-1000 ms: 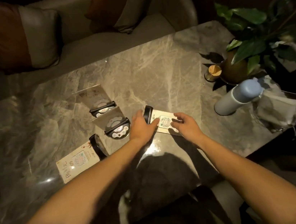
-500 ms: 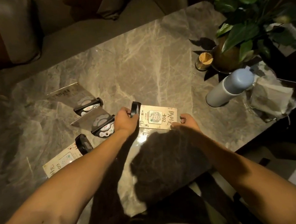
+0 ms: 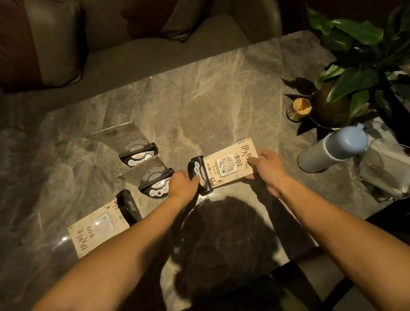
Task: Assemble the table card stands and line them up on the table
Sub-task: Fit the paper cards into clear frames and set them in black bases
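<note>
A cream table card marked 02 (image 3: 228, 164) sits with its left edge in a black base (image 3: 199, 175), low over the marble table (image 3: 192, 110). My left hand (image 3: 182, 188) grips the black base. My right hand (image 3: 265, 167) holds the card's right end. Two assembled stands (image 3: 139, 156) (image 3: 156, 185) rest upright in a row to the left. Another card marked 09 (image 3: 96, 228) lies flat at the front left, with its black base (image 3: 127, 208) at its right end.
A blue-capped bottle (image 3: 333, 148) lies on its side at the right, beside a tray with folded cloth (image 3: 394, 172). A potted plant (image 3: 360, 74) and a toothpick holder (image 3: 298, 109) stand at the back right. A cushioned sofa (image 3: 133, 52) runs behind the table.
The card and base have lifted and swung out between my hands. My right hand slid from the card's middle to its right end, and my left hand closed on the base.
</note>
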Demonstrator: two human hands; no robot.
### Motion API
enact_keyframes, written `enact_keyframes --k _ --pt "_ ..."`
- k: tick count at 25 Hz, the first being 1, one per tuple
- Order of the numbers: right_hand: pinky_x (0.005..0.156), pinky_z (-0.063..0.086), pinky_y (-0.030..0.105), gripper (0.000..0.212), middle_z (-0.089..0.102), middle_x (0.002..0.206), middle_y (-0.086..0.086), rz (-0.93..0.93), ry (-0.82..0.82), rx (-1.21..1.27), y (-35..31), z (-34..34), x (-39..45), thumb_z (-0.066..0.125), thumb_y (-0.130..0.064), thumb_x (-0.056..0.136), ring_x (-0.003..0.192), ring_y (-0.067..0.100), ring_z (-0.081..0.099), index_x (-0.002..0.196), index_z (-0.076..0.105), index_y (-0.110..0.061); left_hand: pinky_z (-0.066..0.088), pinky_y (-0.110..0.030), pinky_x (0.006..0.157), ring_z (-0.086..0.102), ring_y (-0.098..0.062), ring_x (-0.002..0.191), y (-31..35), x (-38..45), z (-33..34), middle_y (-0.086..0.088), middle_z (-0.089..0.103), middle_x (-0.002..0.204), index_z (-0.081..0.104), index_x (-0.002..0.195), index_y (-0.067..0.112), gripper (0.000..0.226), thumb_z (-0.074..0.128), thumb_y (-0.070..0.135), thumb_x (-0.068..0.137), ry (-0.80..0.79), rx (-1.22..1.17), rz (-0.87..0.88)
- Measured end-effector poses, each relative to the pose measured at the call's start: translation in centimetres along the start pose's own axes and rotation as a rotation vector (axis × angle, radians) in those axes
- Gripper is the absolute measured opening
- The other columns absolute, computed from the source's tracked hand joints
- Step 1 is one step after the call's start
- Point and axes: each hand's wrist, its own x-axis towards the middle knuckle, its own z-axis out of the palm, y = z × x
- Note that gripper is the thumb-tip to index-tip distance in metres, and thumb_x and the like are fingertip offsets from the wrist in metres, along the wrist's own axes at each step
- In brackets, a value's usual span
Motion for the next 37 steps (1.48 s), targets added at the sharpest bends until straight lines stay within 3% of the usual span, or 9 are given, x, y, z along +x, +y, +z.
enact_keyframes --k 5,10,13,17,25,28,32,35,37 --pt "0.082 0.061 0.040 0.009 0.075 0.105 0.003 -0.362 -0.081 -0.371 -6.4 1.9 -0.4 0.059 -0.015 0.097 0.095 0.019 0.072 0.104 0.065 -0.017 0.049 -0.027 0.086 0.067 -0.019 0.106 0.8 -1.2 -0.9 0.002 0.070 0.114 0.060 0.129 0.016 0.040 0.069 0.020 0.089 -0.058 -0.203 0.165" --pt "0.073 0.048 0.034 0.012 0.070 0.089 -0.002 -0.723 -0.234 -0.794 -9.7 4.7 -0.6 0.062 -0.014 0.094 0.083 0.018 0.064 0.093 0.066 -0.025 0.042 -0.035 0.111 0.048 -0.016 0.134 3.9 -1.0 -2.6 0.000 0.042 0.153 0.036 0.151 0.031 0.070 0.069 0.031 0.090 0.033 -0.386 0.344" --pt "0.077 0.051 0.035 0.012 0.073 0.093 -0.001 -0.759 -0.249 -0.876 -9.6 5.8 -0.5 0.062 -0.018 0.095 0.087 0.019 0.065 0.103 0.070 -0.021 0.043 -0.028 0.106 0.053 -0.014 0.125 5.5 -1.0 -4.1 -0.001 0.056 0.139 0.052 0.142 0.022 0.048 0.064 0.027 0.095 0.119 -0.344 0.430" --pt "0.080 0.054 0.038 0.008 0.073 0.090 0.002 -0.687 -0.224 -0.810 -9.6 6.0 -0.3 0.065 -0.016 0.093 0.088 0.023 0.068 0.098 0.070 -0.019 0.053 -0.036 0.092 0.064 -0.012 0.092 5.9 -1.0 -5.1 0.001 0.071 0.102 0.070 0.110 0.016 0.019 0.061 0.026 0.098 0.149 -0.342 0.444" --pt "0.095 0.051 0.043 0.038 0.061 0.127 0.016 -0.534 -0.026 -0.845 -10.1 7.1 -1.1 0.063 -0.017 0.094 0.109 0.030 0.062 0.130 0.055 -0.009 0.043 -0.029 0.105 0.059 -0.021 0.125 7.3 -2.1 -6.4 -0.005 0.062 0.137 0.058 0.138 0.011 0.043 0.061 0.027 0.098 0.029 -0.239 0.409" --pt "0.109 0.039 0.049 0.049 0.053 0.138 0.015 -0.581 0.048 -0.967 -10.2 7.8 -2.8 0.062 -0.024 0.092 0.124 0.034 0.054 0.138 0.051 -0.013 0.052 -0.042 0.099 0.065 -0.024 0.115 6.1 -2.8 -7.9 -0.003 0.062 0.135 0.058 0.138 0.017 0.045 0.062 0.030 0.096 -0.003 -0.193 0.447" --pt "0.116 0.032 0.052 0.055 0.051 0.141 0.012 -0.826 0.136 -0.948 -11.3 10.5 -6.9 0.060 -0.020 0.090 0.133 0.030 0.044 0.143 0.049 -0.014 0.059 -0.026 0.069 0.074 -0.014 0.079 5.6 -4.8 -11.2 -0.007 0.074 0.101 0.072 0.113 0.015 0.020 0.065 0.023 0.096 -0.039 -0.439 0.470" --pt "0.115 0.036 0.045 0.051 0.054 0.141 0.009 -0.935 0.084 -0.823 -12.5 14.1 -9.7 0.056 -0.019 0.092 0.133 0.025 0.047 0.142 0.050 -0.014 0.056 -0.032 0.059 0.072 -0.017 0.070 4.0 -5.3 -15.2 -0.004 0.074 0.082 0.074 0.089 0.024 0.011 0.064 0.025 0.094 0.135 -0.544 0.495" --pt "0.113 0.037 0.038 0.050 0.054 0.142 0.008 -0.952 0.013 -0.728 -13.3 17.5 -12.0 0.055 -0.020 0.094 0.132 0.022 0.049 0.143 0.050 -0.013 0.059 -0.035 0.066 0.071 -0.014 0.072 0.9 -5.3 -18.7 0.005 0.073 0.078 0.073 0.086 0.030 0.012 0.064 0.026 0.093 0.327 -0.546 0.447"
